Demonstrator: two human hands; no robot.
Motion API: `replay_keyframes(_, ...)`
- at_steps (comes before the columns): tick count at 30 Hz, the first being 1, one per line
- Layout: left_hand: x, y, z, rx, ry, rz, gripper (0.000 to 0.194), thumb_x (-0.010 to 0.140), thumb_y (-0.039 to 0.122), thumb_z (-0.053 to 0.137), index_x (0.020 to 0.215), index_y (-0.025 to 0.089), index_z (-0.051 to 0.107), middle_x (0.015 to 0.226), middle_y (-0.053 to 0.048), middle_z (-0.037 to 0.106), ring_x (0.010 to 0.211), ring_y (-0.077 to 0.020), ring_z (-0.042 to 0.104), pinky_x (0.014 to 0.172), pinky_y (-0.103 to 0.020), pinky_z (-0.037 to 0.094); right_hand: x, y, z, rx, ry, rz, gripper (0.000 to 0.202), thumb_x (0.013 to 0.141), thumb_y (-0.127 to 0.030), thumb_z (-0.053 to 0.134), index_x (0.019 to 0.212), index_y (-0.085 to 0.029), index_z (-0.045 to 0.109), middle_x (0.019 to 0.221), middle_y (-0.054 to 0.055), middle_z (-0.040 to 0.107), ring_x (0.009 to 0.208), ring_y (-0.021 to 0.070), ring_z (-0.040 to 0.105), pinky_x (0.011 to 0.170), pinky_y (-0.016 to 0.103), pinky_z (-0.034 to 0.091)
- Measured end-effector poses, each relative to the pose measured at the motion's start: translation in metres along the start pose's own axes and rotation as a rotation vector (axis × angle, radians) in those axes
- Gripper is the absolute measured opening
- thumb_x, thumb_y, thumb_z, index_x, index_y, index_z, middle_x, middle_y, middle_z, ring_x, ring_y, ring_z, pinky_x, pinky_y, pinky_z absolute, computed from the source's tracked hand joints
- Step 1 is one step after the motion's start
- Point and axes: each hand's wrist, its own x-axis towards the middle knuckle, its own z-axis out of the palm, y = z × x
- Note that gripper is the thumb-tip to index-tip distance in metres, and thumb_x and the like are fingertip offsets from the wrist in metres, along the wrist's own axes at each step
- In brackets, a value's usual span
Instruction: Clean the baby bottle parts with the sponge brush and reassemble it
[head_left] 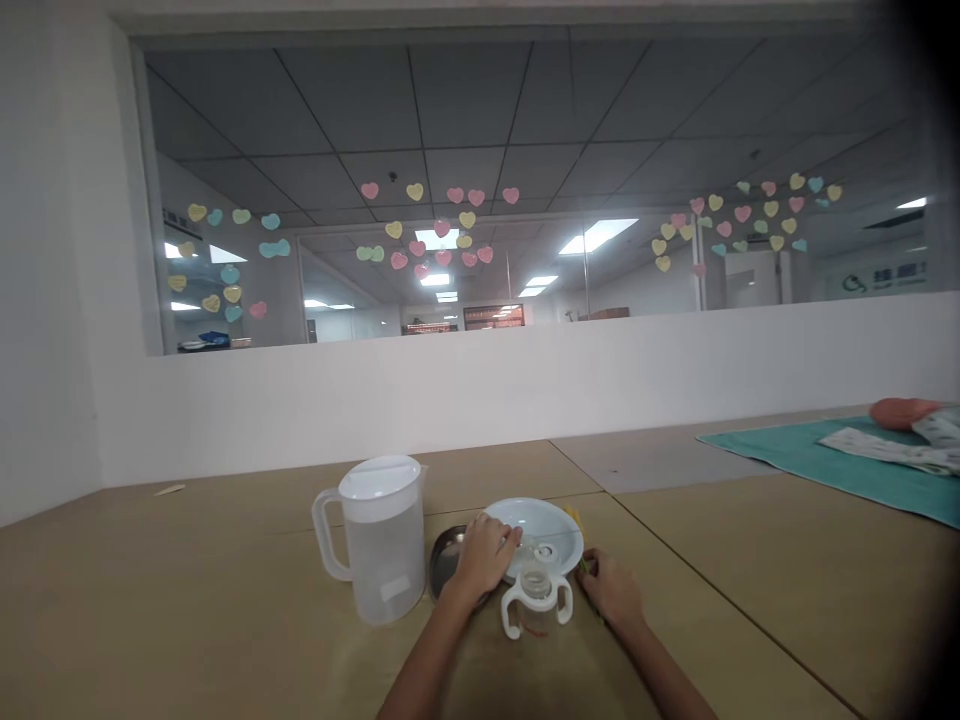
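A white plate (559, 520) rests on the table, with a small white ring-shaped part (546, 552) and clear pieces in it. My left hand (486, 550) is over the plate's left edge, fingers curled; whatever it may hold is hidden. Pinched in my right hand (609, 588), beside the plate's right edge, is a thin green thing (583, 566). Something yellow (574, 516) shows behind that edge. In front of the plate stands a clear bottle with two white handles (537, 595), its top open. A metal dish (444, 560) is partly hidden by my left hand.
To the left stands a lidded translucent pitcher (384, 560). A teal cloth (832, 468) lies at the far right of the table (187, 610), with a patterned cloth (892, 450) and a reddish object (902, 412) on it. Behind is a white wall with a window.
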Motion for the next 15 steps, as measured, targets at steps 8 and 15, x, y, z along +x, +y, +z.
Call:
replay_keyframes(8, -0.011, -0.012, 0.019, 0.058, 0.038, 0.101, 0.046, 0.094, 0.040, 0.032, 0.078, 0.023, 0.072, 0.102, -0.003, 0.065, 0.100, -0.0198, 0.048, 0.090, -0.036, 0.030, 0.003, -0.001, 0.002, 0.011, -0.016, 0.003, 0.033, 0.083, -0.032, 0.040, 0.104, -0.018, 0.062, 0.095, 0.008, 0.070, 0.094, 0.0250, 0.063, 0.080, 0.034, 0.040)
replay_keyframes(15, -0.020, -0.015, 0.023, 0.081, 0.055, 0.145, 0.041, 0.095, 0.036, 0.030, 0.093, 0.023, 0.068, 0.100, -0.005, 0.063, 0.097, -0.0191, 0.050, 0.089, -0.037, 0.035, 0.002, -0.001, 0.000, -0.004, -0.014, -0.004, 0.033, 0.083, -0.030, 0.041, 0.104, -0.017, 0.062, 0.097, 0.009, 0.069, 0.097, 0.0260, 0.062, 0.081, 0.035, 0.040)
